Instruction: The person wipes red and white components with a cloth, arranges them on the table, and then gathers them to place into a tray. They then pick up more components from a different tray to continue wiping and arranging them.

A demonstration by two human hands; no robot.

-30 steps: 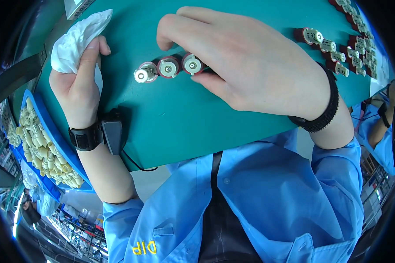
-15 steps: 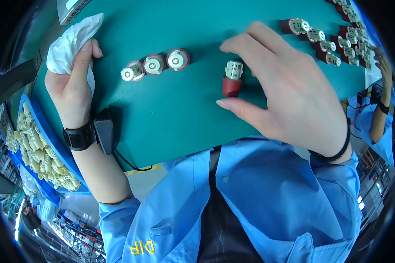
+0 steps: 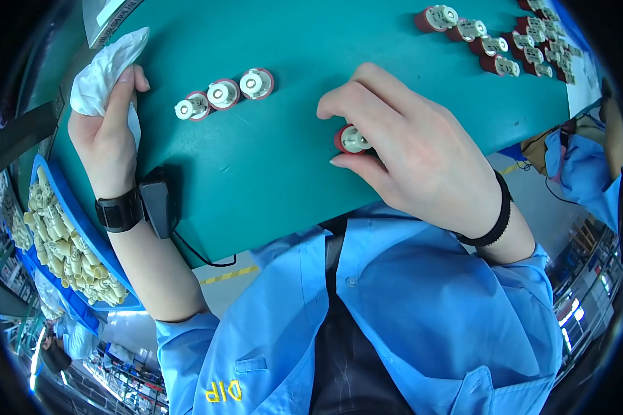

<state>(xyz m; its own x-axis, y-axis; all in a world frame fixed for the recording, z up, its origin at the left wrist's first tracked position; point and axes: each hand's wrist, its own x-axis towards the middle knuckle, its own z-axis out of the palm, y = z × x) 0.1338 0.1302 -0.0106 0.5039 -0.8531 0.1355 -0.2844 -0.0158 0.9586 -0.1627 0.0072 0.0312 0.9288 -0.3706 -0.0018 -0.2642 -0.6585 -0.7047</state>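
Note:
My left hand is closed round a crumpled white cloth at the table's left side. My right hand curls over a small cylindrical part with a red base and a white top. The part stands between the thumb and the bent fingers, partly hidden by them. Left of it, a short slanting row of like parts sits on the green mat: a tilted one, a middle one and a right one.
Several more red-and-white parts lie in rows at the far right of the green table. A blue bin full of cream-coloured parts stands left of my forearm. Another person's blue sleeve shows at the right edge.
The part at my right hand has gone from lying tilted to standing with its white top up. My right fingers have closed in round it. The view has shifted slightly.

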